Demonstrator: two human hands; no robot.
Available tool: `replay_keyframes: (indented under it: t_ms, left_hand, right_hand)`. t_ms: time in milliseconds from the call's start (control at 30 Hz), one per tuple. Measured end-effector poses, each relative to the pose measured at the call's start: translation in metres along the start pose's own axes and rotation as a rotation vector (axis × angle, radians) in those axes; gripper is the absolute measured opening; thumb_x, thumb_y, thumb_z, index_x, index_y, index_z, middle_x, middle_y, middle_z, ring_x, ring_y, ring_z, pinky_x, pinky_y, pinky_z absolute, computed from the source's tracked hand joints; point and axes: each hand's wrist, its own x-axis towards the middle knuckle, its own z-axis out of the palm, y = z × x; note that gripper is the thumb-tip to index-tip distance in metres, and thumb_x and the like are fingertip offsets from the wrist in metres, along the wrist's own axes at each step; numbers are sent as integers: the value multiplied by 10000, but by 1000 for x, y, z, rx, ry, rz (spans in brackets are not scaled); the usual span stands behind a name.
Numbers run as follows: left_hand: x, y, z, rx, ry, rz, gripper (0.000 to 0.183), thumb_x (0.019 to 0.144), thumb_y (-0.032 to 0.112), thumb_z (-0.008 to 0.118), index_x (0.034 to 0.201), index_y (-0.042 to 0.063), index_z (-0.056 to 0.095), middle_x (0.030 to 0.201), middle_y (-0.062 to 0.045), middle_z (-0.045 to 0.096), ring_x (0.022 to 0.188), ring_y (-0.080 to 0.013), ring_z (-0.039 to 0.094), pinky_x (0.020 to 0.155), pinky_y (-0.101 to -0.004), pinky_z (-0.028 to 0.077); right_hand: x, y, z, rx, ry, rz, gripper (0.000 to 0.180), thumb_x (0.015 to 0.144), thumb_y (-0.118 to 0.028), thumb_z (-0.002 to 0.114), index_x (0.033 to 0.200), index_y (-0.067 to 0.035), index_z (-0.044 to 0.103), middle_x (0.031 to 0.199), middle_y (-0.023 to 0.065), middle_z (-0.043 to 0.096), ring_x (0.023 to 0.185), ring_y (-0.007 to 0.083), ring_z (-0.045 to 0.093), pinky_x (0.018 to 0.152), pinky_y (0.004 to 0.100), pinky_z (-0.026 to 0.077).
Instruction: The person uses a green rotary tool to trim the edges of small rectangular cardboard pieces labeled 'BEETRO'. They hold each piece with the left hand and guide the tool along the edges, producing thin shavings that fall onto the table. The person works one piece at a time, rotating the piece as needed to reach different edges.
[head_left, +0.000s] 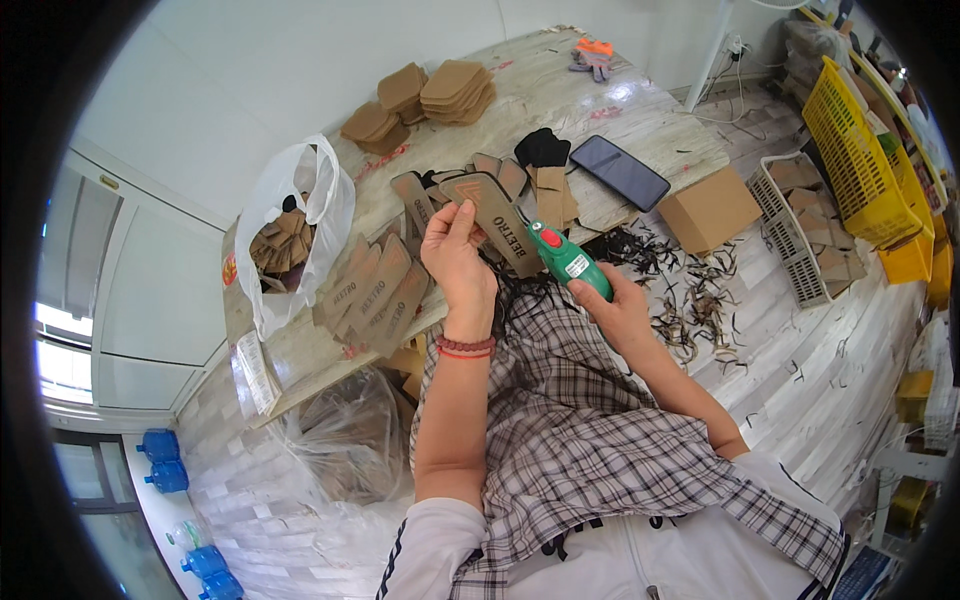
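Note:
My left hand (459, 255) pinches the upper part of a flat tan piece (499, 225) with a dark edge, printed lettering and an orange chevron pattern. A green handheld power tool with a red button (574, 262) is gripped by my right hand (619, 304); its head meets or nearly meets the piece's lower right end. Similar printed pieces (375, 296) lie overlapping on the table at the left, and more are heaped behind my left hand. Black trimmings (525, 292) rest by the table edge and my lap, below the held piece.
The wooden table (307, 367) bears stacked tan pieces (454, 94), a smartphone (621, 172), a glove (594, 58) and a white plastic bag (330, 195) of tan scraps. On the floor are a cardboard box (711, 210), scattered trimmings (697, 300), a grey crate (787, 240) and a clear bag (349, 442).

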Motion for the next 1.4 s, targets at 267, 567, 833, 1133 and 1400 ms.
replay_keyframes:
  t_ms: [267,567,833,1133,1400]
  left_hand:
    - [-9,-14,-8,18,21,-75,78,845,15,683,881,33,616,832,-41,664,706,-115,606,611,-242,468]
    - [-19,-19,-12,64,-44,-123,75,826,-7,691,881,12,644,825,-48,673,697,-113,608,618,-237,473]
    - [-11,-13,-14,250,-46,-10,124,817,-6,698,938,-24,684,849,-33,677,745,-88,590,704,-211,465]
    - [-5,13,-6,567,-120,150,140,835,17,673,962,-23,715,832,-12,669,742,-70,560,704,-206,445]
    - [-10,20,-5,719,-254,181,126,831,11,663,942,-21,713,775,-8,650,722,-73,551,673,-215,432]
  right_hand:
    - [-2,-10,-1,95,-3,43,461,840,-380,703,1052,21,622,679,16,568,593,65,490,517,238,387]
    - [0,-15,-5,144,-10,11,429,849,-350,702,1035,28,624,730,17,597,637,56,504,559,224,410]
    - [-1,-18,-9,167,-44,46,413,857,-358,691,1017,18,628,718,5,585,612,51,484,536,221,389]
    - [-4,-22,-8,158,-65,41,391,861,-354,687,1014,2,631,685,-12,577,571,42,476,499,218,370]
    - [-3,-26,-7,183,-42,38,391,860,-349,688,1020,1,627,686,-12,572,569,39,472,492,214,366]
